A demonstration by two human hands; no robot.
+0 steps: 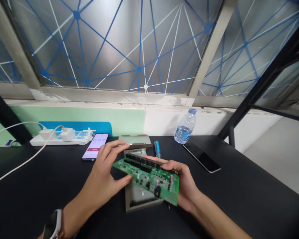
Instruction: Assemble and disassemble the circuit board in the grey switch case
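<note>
A green circuit board [161, 186] with black connectors along its upper edge is held tilted above an open metal case [139, 207]. My right hand [186, 186] grips the board's right end, thumb on the connector row and the other fingers mostly hidden behind it. Around the left end, my left hand [107, 169] has its fingers spread, the thumb by the board's lower edge; whether it touches is hard to tell. Behind the case lies a flat metal cover [136, 140]. A screwdriver with a blue handle [157, 148] rests to the right of the case.
At the back left, a white power strip [77, 136] holds plugs with white cables. A lit phone [96, 146] lies beside it. To the right stand a water bottle [185, 127] and, lying flat, a dark phone [201, 157]. The black table [239, 199] meets a wall behind.
</note>
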